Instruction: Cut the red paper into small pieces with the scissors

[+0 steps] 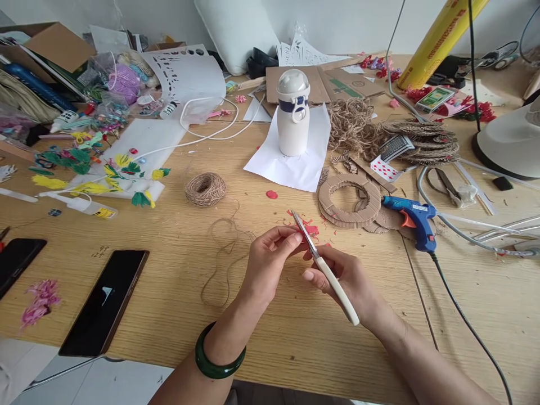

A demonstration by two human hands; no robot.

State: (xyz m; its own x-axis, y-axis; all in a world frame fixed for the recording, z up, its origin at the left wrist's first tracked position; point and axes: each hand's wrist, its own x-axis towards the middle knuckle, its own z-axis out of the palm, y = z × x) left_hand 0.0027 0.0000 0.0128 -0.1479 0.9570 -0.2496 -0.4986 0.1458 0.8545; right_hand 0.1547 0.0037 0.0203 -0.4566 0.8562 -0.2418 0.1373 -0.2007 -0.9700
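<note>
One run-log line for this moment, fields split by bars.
right hand: holding scissors | left hand: at scissors' blade end | tabletop: red scraps, cardboard ring, twine ball

Glossy dk grn bangle point(218, 370), L wrist point(231, 329).

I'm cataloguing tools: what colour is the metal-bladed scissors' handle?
The scissors' long handle is creamy white, best seen in the head view.

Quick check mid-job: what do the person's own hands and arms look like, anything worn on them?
The left hand and right hand are both gloveless. A smooth, rounded, dark green bangle circles the left forearm. The right forearm shows no jewellery; no sleeves are in view.
</note>
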